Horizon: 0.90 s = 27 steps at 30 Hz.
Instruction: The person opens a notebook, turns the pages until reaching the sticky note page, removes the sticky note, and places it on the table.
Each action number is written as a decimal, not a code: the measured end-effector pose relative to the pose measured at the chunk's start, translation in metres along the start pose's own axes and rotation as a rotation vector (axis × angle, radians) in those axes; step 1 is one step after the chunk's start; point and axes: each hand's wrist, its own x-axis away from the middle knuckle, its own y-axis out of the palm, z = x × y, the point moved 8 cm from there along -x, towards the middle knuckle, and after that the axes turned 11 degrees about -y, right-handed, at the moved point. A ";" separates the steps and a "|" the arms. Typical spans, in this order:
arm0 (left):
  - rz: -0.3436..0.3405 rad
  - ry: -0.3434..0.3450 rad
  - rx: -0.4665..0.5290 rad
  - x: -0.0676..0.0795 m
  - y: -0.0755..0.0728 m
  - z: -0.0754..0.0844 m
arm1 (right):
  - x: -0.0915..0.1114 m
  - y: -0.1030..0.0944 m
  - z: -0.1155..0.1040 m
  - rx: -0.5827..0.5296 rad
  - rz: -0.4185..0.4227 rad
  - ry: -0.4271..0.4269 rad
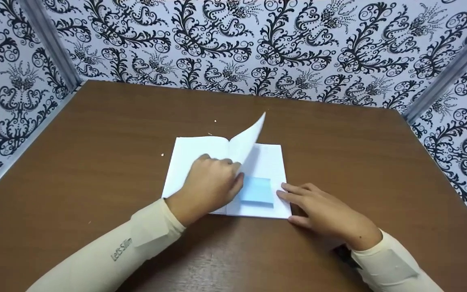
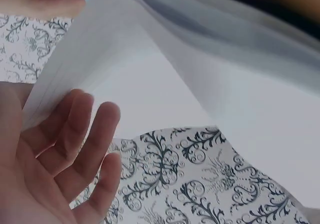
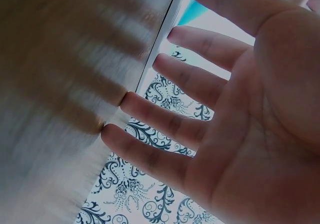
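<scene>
An open notebook [image 1: 191, 152] with white pages lies on the brown table. My left hand [image 1: 213, 184] is over its middle, pinching a raised page [image 1: 249, 138] that stands up from the spine and leans right. In the left wrist view this page [image 2: 135, 79] passes behind the curled fingers [image 2: 100, 134]. A light blue rectangle of paper [image 1: 256, 191] lies on the right-hand page, its left end partly covered by the left hand. My right hand [image 1: 326, 211] has its fingers spread, fingertips right at the notebook's right edge. The right wrist view shows those fingers [image 3: 170, 126] nearly straight.
The wooden table [image 1: 116, 117] spreads around the notebook, with a few tiny white scraps [image 1: 162, 154] on it. Black-and-white patterned panels [image 1: 225, 44] stand along the back and both sides. A small dark object [image 1: 343, 256] shows under the right wrist.
</scene>
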 end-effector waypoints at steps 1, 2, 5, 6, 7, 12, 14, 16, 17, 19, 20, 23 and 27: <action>0.011 -0.014 0.007 0.000 -0.003 -0.004 | 0.000 0.000 0.000 -0.003 -0.005 0.005; 0.020 -0.028 0.013 0.001 -0.005 -0.008 | 0.000 0.001 0.001 -0.006 -0.010 0.010; 0.042 -0.068 0.024 0.003 -0.011 -0.021 | 0.001 0.001 0.001 -0.018 -0.020 0.023; 0.045 -0.079 0.025 0.003 -0.013 -0.025 | 0.001 0.001 0.001 -0.022 -0.023 0.026; 0.049 -0.090 0.022 0.004 -0.015 -0.028 | 0.001 0.001 0.001 -0.026 -0.026 0.029; 0.037 -0.127 -0.007 0.009 -0.020 -0.042 | 0.001 0.002 0.002 -0.038 -0.038 0.040; 0.025 -0.143 -0.020 0.011 -0.021 -0.047 | 0.002 0.002 0.003 -0.039 -0.044 0.047; 0.010 -0.156 -0.035 0.012 -0.021 -0.051 | 0.002 0.003 0.003 -0.039 -0.052 0.053; 0.001 -0.163 -0.044 0.013 -0.021 -0.052 | 0.002 0.003 0.004 -0.040 -0.055 0.055; -0.011 -0.173 -0.064 0.015 -0.021 -0.056 | 0.002 0.003 0.004 -0.040 -0.058 0.057; -0.020 -0.176 -0.076 0.016 -0.021 -0.057 | 0.002 0.003 0.004 -0.039 -0.057 0.057; -0.042 -0.175 -0.123 0.019 -0.020 -0.062 | 0.001 0.004 0.004 -0.040 -0.053 0.053; -0.084 -0.166 -0.203 0.024 -0.018 -0.066 | 0.001 0.004 0.004 -0.036 -0.050 0.051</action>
